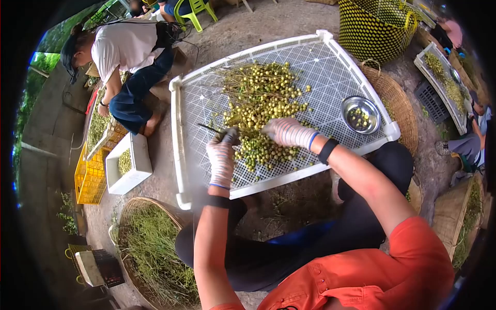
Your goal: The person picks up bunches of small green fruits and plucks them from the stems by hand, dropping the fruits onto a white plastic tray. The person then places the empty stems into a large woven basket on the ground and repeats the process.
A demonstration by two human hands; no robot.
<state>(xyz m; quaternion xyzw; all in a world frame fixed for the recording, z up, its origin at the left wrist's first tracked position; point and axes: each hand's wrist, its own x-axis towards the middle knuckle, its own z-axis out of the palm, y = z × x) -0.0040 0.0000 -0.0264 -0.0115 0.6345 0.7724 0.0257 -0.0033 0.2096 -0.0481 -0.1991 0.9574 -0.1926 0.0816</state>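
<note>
A white perforated tray (320, 72) lies across in front of me, bearing a heap of small yellow-green fruits on thin stems (263, 108). My left hand (220, 157), in a striped glove with dark fingertips, is closed at the heap's left edge; a thin dark tool (207, 127) sticks out from its fingers. My right hand (290, 132), in a striped glove, reaches into the heap from the right, its fingertips bent down among the fruits. What they hold, if anything, is hidden. A metal bowl (360, 114) with some fruits stands on the tray's right side.
Below left stands a basket of green stems (155, 243). A white box (129, 165) and yellow crate (92, 178) are at the left, near a seated person (124, 51). A yellow-black woven basket (377, 31) and wicker basket (400, 103) stand right. Other people sit far right.
</note>
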